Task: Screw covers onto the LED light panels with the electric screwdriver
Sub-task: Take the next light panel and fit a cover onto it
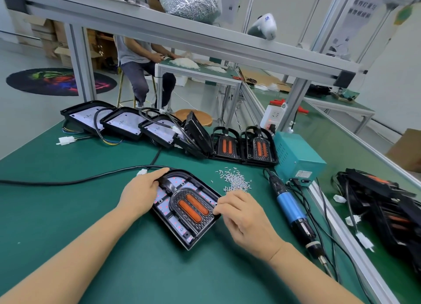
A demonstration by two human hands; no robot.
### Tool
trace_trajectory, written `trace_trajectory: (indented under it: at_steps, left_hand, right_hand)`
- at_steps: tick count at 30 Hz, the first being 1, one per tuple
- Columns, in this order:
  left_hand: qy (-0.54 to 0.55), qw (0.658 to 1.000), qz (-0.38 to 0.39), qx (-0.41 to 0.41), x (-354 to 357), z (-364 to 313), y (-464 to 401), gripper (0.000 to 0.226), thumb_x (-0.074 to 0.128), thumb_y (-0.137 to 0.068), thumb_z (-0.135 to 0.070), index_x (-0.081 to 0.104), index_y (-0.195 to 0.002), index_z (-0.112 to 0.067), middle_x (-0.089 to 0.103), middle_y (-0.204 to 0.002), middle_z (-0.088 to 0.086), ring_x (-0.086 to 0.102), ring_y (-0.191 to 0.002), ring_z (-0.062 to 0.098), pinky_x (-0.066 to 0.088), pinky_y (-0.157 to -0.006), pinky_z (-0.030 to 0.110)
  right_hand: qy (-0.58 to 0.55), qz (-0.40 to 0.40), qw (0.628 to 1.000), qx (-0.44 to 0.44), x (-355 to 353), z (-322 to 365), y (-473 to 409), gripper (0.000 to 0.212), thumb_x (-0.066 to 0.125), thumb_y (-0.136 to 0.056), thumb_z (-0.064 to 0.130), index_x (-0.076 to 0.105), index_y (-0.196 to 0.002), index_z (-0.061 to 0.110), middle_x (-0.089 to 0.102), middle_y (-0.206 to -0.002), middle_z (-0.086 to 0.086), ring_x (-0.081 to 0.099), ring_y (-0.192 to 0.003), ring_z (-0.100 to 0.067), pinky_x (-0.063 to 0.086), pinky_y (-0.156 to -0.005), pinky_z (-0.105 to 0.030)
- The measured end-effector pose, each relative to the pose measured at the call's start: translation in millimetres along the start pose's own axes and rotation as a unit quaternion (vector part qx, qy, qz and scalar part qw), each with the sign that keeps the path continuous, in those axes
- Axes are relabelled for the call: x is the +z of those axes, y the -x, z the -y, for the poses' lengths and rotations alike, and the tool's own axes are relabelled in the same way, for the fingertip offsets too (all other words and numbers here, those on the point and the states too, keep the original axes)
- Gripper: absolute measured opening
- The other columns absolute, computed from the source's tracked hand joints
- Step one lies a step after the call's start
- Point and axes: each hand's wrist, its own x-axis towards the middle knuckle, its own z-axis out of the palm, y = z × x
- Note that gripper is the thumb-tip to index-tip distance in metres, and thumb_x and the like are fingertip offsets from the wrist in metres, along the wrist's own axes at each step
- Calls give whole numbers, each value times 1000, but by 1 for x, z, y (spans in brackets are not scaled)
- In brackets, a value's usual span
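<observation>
LED light panel (182, 209) lay at lower centre on the green mat, left hand (139, 193) flat on its edge to steady it, right hand (245, 214) pinching at its cover (191, 207) — likely seating a screw; electric screwdriver (293, 214) idle right, loose screws (235, 180) just beyond

The left hand (139, 193) covered the panel's (185, 207) upper-left rim, the right hand's fingertips (217, 210) hid its right edge, whether a screw sat between them could not be told, and the stacked units (382, 210) at far right were blurred.
</observation>
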Motion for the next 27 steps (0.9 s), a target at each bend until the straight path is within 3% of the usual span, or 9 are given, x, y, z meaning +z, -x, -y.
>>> trace_trajectory:
  at_steps: [8, 13, 16, 19, 23, 27]
  left_hand:
    - [-18, 1000, -16, 15, 1, -3, 6, 48, 37, -98, -7, 49, -138, -31, 60, -126, 6, 50, -116, 30, 41, -91, 34]
    - [3, 999, 38, 3, -8, 0, -1, 52, 39, -94, -2, 51, -136, -30, 55, -135, 3, 50, -120, 25, 40, -99, 32]
    - [40, 998, 45, 2, -15, -6, -7, 54, 41, -85, 8, 62, -124, -21, 61, -128, 0, 54, -113, 18, 40, -96, 26]
    - [29, 999, -5, -12, -19, -17, -13, 44, 45, -84, 5, 68, -115, -17, 64, -123, 3, 56, -107, 20, 43, -89, 26]
    - [14, 998, -39, 45, -12, -46, -20, 26, 53, -90, -8, 70, -105, -20, 67, -112, 0, 59, -96, 18, 46, -83, 30]
    - [-21, 994, 16, 103, 5, -85, -37, 20, 58, -90, -17, 73, -100, -24, 68, -109, -6, 61, -88, 16, 48, -84, 28]
  right_hand:
    - [26, 31, 999, 0, -2, 0, 6, 16, 56, -92, 16, 71, -97, 13, 67, -102, 4, 60, -95, -23, 44, -86, -31]
    - [42, 35, 998, 5, -9, -1, 8, 18, 56, -92, 18, 71, -102, 17, 66, -109, 4, 58, -102, -20, 40, -94, -31]
    - [50, -11, 994, 94, -20, -13, 15, 22, 64, -88, 10, 71, -109, 14, 65, -113, 0, 57, -107, -21, 39, -95, -32]
    - [47, -26, 967, 248, -34, -31, 27, 33, 68, -85, -2, 68, -117, 7, 63, -117, -7, 56, -111, -29, 38, -97, -31]
    - [101, 55, 909, 400, -45, -55, 42, 43, 59, -94, 10, 52, -136, 6, 49, -138, -10, 42, -127, -28, 31, -106, -31]
    - [171, 130, 853, 475, -44, -65, 45, 45, 53, -97, 27, 42, -137, 9, 45, -138, -7, 43, -124, -25, 35, -99, -29]
